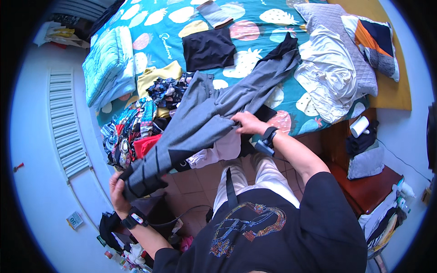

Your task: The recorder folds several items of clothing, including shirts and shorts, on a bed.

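Note:
Grey trousers [191, 126] with dark bands at one leg's end stretch across the near side of a bed with a teal patterned sheet [157, 51]. My left hand [119, 192] grips the banded leg end at the lower left, beyond the bed's edge. Near the middle, my right hand [247, 122] pinches the grey cloth by its other leg. A black folded garment [209, 49] lies beyond the trousers. Under and left of them are a patterned clothes heap [126, 133], a red cloth [145, 146], a yellow garment [160, 75] and a pale pink garment [225, 146].
A folded light-blue quilt [107, 66] lies at the bed's left. White crumpled fabric [327, 71] and a quilted grey pillow [365, 76] are at the right. A red-brown seat [379, 186] stands lower right, a dark open container [164, 211] lower left, and a radiator [68, 119] on the left wall.

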`<state>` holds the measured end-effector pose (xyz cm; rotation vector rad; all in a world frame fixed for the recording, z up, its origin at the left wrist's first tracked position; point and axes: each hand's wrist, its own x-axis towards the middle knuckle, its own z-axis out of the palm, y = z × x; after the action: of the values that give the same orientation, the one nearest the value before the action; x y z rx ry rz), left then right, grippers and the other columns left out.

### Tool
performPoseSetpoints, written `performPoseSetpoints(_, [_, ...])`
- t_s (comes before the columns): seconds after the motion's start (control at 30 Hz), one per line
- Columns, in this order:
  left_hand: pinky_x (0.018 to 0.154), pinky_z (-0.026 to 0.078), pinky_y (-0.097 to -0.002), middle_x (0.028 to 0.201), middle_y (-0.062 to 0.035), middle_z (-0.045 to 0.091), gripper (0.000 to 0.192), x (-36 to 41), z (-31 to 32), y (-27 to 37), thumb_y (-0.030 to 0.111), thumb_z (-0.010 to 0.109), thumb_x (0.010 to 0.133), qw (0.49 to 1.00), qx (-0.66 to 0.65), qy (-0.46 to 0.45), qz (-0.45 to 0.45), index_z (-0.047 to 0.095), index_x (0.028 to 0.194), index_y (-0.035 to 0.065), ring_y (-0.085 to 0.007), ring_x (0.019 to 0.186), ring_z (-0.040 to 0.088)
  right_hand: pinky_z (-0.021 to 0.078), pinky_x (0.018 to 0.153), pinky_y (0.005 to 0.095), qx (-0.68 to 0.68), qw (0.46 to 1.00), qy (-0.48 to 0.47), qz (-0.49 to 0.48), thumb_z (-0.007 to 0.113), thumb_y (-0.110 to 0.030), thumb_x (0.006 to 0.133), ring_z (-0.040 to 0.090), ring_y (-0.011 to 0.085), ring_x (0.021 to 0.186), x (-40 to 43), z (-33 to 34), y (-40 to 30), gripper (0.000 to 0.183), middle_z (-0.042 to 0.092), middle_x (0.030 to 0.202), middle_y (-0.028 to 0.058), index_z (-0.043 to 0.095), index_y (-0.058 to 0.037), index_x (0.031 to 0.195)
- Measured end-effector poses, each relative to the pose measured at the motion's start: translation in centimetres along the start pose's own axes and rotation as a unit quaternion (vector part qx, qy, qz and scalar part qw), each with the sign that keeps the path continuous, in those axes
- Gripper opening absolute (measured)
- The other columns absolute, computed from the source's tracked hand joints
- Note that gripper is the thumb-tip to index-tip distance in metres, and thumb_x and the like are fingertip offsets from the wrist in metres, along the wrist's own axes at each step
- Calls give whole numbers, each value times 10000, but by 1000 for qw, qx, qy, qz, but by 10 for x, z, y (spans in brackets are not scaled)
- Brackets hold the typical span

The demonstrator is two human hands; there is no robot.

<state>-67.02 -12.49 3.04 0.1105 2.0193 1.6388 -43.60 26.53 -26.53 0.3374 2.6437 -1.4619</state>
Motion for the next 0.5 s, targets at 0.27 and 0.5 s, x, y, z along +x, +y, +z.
performPoseSetpoints(0.27, [896, 470, -337, 1123, -90, 583, 415, 56, 108, 113, 342, 468, 973, 977, -74, 22, 198, 521, 1219, 11, -187, 1022, 577, 382, 814, 432, -115, 986, -118, -22, 652, -379, 768, 534, 334, 942, -4, -32, -92, 305, 641, 823, 110, 654, -108, 908])
performPoseSetpoints(0.5, [1002, 396, -291, 1285, -136, 533, 402, 79, 230, 273, 64, 616, 848, 503, 421, 34, 754, 546, 1238, -4, -223, 1182, 517, 462, 741, 267, 344, 928, -146, -13, 627, -329, 896, 565, 80, 832, -18, -137, -229, 314, 652, 906, 9, 653, -40, 1015])
